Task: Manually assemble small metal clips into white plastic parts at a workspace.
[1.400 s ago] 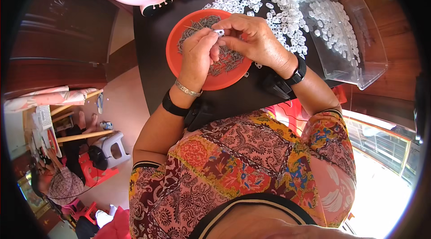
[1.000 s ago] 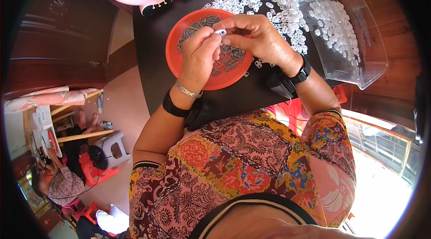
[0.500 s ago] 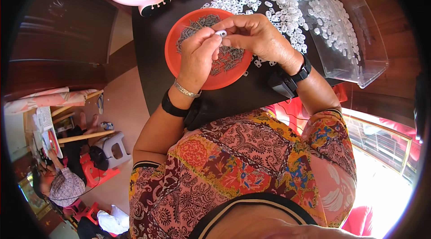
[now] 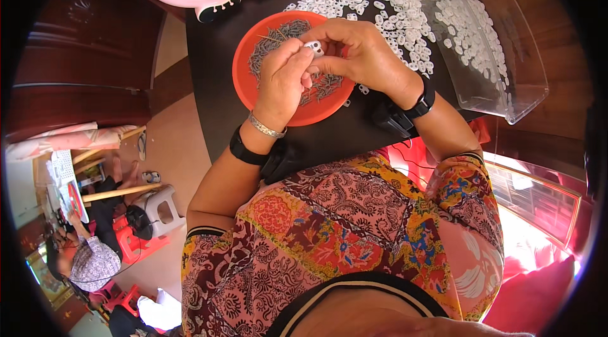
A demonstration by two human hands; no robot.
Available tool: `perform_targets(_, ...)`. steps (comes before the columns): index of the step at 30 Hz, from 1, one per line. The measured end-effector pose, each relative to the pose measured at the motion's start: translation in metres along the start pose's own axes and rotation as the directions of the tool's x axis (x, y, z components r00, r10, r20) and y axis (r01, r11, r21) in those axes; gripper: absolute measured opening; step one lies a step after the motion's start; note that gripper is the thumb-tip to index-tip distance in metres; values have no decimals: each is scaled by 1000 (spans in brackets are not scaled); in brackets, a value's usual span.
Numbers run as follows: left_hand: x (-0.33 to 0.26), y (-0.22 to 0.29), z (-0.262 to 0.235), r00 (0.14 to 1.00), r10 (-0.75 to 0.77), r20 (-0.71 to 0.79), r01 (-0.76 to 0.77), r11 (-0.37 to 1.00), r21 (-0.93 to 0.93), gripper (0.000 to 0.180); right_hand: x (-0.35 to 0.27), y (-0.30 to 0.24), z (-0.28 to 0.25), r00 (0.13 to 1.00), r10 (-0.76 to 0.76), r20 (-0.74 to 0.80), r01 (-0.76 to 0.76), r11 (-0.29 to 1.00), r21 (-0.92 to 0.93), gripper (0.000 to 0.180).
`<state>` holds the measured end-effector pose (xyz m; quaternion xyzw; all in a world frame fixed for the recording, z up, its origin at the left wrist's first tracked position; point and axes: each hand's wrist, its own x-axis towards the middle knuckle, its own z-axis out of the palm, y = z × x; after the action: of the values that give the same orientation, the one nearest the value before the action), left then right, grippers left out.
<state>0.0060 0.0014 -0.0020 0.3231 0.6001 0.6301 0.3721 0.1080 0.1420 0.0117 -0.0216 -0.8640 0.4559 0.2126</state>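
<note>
Head camera shows a small white piece [image 4: 315,48] over the orange bowl [image 4: 316,115]. The left hand [image 4: 280,81] pinches it from the left. The right hand [image 4: 362,52] curls close on its right; whether those fingers grip, and where its long side points, is hard to tell.

Floral patchwork top [image 4: 342,236], black-and-cream neckband [image 4: 364,280]; black wristbands [image 4: 244,149], silvery bracelet [image 4: 265,125].

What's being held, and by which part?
A white piece, by its left end, in the left hand; the right hand is close beside it, contact unclear.
</note>
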Motion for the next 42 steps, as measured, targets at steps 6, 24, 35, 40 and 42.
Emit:
perform_targets(6, 1, -4, -4, 1000, -7, -5, 6, 995, -98, 23, -1, 2, 1, 995, -101, -23, 98, 991, -92, 27)
perform_targets(24, -4, 6, -2, 998, 56, 7, -56, 998, -31, 28, -1, -5, 2, 980, -193, -41, 192, 981, -34, 17)
perform_targets(35, -9, 10, 2, 999, 31, -12, -32, 995, -99, 29, -1, -8, 0, 947, -318, -49, 311, 943, -116, 14)
perform_targets(40, -10, 10, 2, 999, 31, -10, -32, 993, -117, 27, -4, -8, -2, 953, -303, -25, 300, 949, -92, 18)
perform_targets(42, -8, 8, 1, 999, 34, 3, -34, 997, -63, 23, -3, -6, -1, 952, -301, -52, 296, 952, -76, 18)
